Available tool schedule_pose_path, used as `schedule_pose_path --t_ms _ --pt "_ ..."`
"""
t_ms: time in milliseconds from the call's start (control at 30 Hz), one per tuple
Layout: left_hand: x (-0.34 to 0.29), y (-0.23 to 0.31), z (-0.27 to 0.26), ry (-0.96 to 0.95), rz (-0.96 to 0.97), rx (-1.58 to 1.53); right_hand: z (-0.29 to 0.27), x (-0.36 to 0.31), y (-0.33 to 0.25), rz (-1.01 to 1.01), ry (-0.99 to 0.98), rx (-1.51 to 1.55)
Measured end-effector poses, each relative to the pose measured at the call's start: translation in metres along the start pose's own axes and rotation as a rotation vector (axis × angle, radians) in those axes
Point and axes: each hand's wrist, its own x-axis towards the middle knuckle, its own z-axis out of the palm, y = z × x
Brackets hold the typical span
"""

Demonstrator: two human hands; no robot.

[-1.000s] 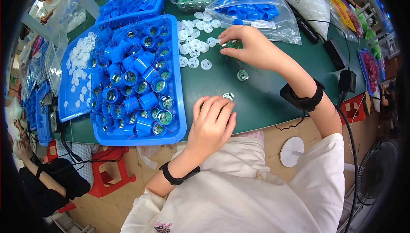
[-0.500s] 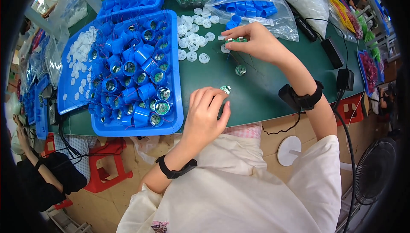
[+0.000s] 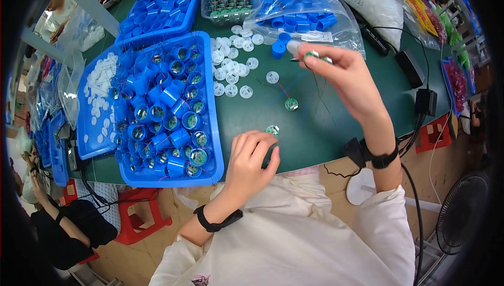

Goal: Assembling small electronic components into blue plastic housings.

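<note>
My right hand (image 3: 344, 73) is raised over the green table, pinching small green circuit boards (image 3: 312, 56) between thumb and fingers. Thin dark wires (image 3: 321, 94) hang below it. A whitish translucent piece (image 3: 293, 47) shows at its fingertips; I cannot tell whether it is held. My left hand (image 3: 251, 160) rests near the table's front edge, fingers loosely bent, thumb apart. Just beyond its fingertips lies a round green circuit board (image 3: 272, 130); contact is unclear. Another round circuit board (image 3: 291, 104) with a red wire lies farther back, near a white plastic disc (image 3: 272, 77).
To the left, a blue tray (image 3: 219, 144) holds many blue cups with boards inside. White discs (image 3: 231, 68) lie scattered beside it. Behind stand a clear tub of boards (image 3: 206, 13) and a bag of blue cups (image 3: 344, 29). Black adapters (image 3: 409, 68) and cables lie right.
My right hand has moved right, away from the white discs, still pinching the boards. My left hand stays beside the front board. The whole view has shifted slightly.
</note>
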Motion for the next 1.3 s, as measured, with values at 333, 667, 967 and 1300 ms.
schedule_pose_path --t_ms 333,667,967,1300 --pt "0.017 0.023 -0.027 0.01 -0.144 -0.232 0.016 -0.075 0.005 0.204 -0.093 0.39" --pt "0.058 0.044 -0.048 -0.102 0.054 -0.375 0.026 -0.095 0.002 -0.025 -0.139 0.315" --pt "0.059 0.017 -0.049 -0.068 0.081 -0.171 0.035 -0.071 0.005 -0.122 -0.12 0.098" --pt "0.065 0.011 -0.053 -0.037 -0.185 -0.526 0.037 -0.059 0.011 -0.041 0.081 0.085"
